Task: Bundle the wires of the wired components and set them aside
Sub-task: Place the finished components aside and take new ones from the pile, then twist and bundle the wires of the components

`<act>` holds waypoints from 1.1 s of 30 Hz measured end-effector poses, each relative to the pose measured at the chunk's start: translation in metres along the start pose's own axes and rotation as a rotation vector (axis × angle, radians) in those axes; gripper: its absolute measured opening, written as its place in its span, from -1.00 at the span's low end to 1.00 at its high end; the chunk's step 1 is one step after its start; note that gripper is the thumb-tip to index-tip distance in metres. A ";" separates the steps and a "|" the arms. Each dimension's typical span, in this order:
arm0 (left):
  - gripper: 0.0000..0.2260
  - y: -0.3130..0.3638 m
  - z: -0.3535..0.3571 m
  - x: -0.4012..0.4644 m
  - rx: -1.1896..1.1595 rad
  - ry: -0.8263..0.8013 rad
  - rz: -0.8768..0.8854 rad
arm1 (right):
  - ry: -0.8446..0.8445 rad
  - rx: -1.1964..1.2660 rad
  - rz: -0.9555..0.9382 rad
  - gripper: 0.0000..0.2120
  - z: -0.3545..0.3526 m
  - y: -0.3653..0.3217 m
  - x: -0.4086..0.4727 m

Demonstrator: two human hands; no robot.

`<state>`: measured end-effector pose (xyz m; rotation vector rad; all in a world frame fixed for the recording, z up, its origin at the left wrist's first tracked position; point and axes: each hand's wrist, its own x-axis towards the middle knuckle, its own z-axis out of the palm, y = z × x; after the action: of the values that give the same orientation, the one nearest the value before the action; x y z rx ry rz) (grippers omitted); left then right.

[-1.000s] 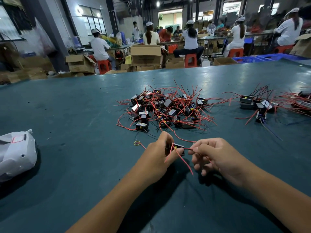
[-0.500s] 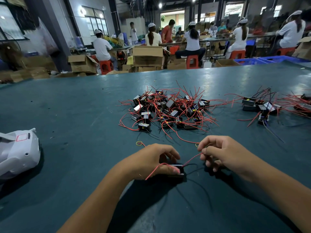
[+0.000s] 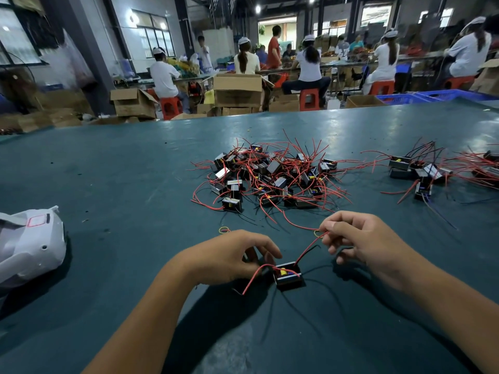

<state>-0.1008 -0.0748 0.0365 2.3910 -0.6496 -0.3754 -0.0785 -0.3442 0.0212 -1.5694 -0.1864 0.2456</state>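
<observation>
Lowered onto the table point(image 3: 108, 184), black component point(image 3: 287, 275) trails red wires point(image 3: 310, 245).

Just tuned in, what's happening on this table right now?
A person is working on one small black box component with red and black wires on the dark green table. The left hand rests its fingertips at the component's left edge, while the right hand pinches its red wire, drawn up and to the right. A yellow rubber band lies just beyond the left hand. The big pile of loose-wired components sits farther back, unbundled.
</observation>
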 end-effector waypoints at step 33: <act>-0.72 -0.024 -0.005 0.037 0.438 0.495 -0.277 | 0.056 0.120 -0.165 -0.89 0.000 -0.005 0.000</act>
<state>-0.0592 -0.0752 0.0216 2.8434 -0.1813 0.2793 -0.0783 -0.3445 0.0263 -1.4313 -0.2512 0.0817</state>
